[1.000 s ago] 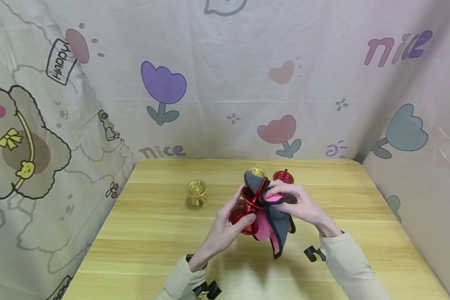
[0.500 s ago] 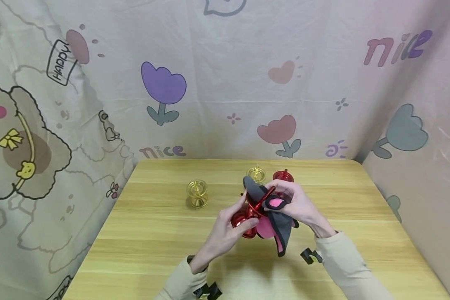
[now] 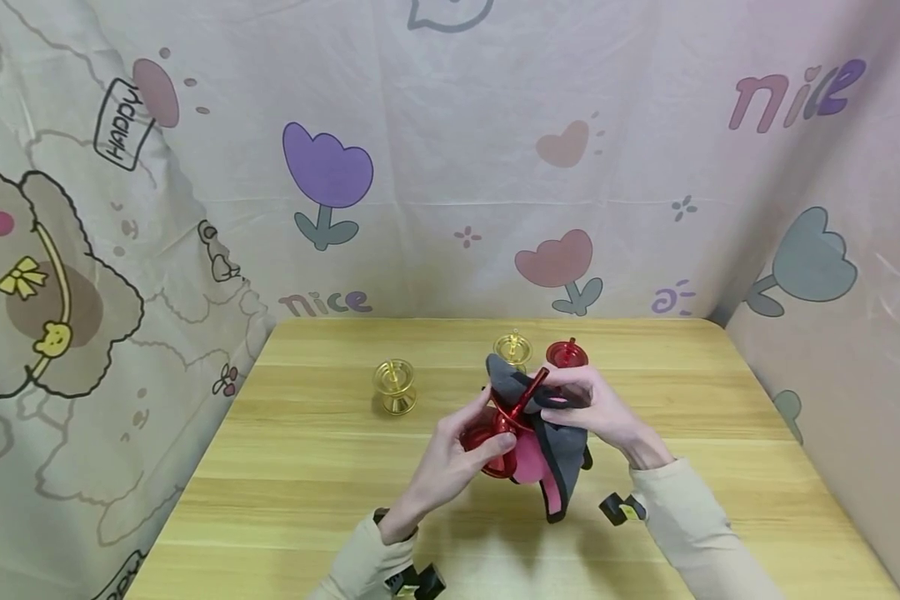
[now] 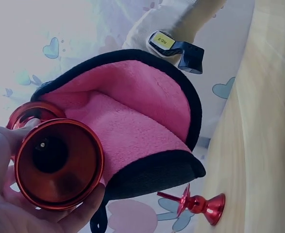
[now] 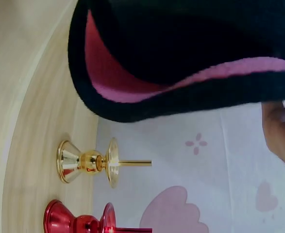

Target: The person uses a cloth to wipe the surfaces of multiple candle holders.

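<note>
Above the middle of the table, my left hand (image 3: pixel 446 462) grips a shiny red candle holder (image 3: pixel 499 465) by its lower part. Its thin rod tilts up to the right, and the left wrist view looks into its hollow base (image 4: pixel 59 167). My right hand (image 3: pixel 607 412) pinches a cloth (image 3: pixel 566 457), grey outside and pink inside with black edging. The cloth drapes against the holder's right side and hangs below it. In the right wrist view, the dark cloth (image 5: pixel 181 103) covers the upper part and hides most of the right hand.
A gold candle holder (image 3: pixel 396 386) stands to the left of my hands. Behind them are another gold holder (image 3: pixel 513 347) and a second red holder (image 3: pixel 567 353), both upright. The wooden table (image 3: pixel 285 467) ends at a patterned fabric backdrop (image 3: pixel 450 167).
The red holder's rod leans further right than a second ago. My right hand has shifted slightly on the cloth, whose lower corner swings a little. The standing holders have not moved.
</note>
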A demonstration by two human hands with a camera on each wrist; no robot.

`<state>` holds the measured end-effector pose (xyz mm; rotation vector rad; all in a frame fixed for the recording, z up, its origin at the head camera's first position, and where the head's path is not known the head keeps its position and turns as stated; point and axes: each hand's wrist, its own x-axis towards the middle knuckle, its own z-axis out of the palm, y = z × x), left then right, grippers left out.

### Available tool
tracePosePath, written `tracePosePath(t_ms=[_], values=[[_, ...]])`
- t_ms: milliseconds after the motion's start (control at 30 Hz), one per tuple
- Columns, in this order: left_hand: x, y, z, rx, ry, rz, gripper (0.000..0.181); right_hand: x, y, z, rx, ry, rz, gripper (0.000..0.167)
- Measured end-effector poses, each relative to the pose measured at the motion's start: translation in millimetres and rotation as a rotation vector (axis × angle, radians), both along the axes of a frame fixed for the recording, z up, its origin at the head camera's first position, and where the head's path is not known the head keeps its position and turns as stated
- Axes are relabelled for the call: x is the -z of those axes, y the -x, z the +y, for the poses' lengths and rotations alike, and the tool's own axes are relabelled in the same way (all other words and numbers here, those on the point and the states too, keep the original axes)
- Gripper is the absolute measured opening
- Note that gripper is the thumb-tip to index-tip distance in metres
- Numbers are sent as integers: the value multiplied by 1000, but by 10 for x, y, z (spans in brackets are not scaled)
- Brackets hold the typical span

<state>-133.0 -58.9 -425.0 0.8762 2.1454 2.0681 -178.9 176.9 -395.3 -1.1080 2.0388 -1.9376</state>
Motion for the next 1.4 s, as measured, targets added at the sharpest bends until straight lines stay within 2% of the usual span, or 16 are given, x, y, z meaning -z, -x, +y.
tracePosePath(t_ms=[67,200,367,500,667,900,1033,1167,1300,1400], values=[[-3,0,1,8,7,7,65,-6,4,-5,-3,-5,-11,37],[-9,-6,12,14,18,25,67,-21,2,-45,40,-22,-18,36],[-13,-4,19,-3,21,39,68,-12,-1,-97,90,-15,73,39],[-5,9,20,-15,32,14,68,18,-5,-116,121,-7,111,33],[16,25,21,-1,41,-23,67,52,-22,-106,152,18,48,32],[20,26,6,21,40,-69,66,53,-45,-91,203,195,-26,50],[20,20,3,29,33,-85,66,62,-50,-91,239,238,-37,53],[24,8,4,20,36,-96,66,68,-55,-108,264,155,-27,51],[20,-7,9,6,37,-109,67,74,-49,-115,210,28,16,35],[14,-17,8,4,28,-100,67,73,-30,-103,162,-14,39,23]])
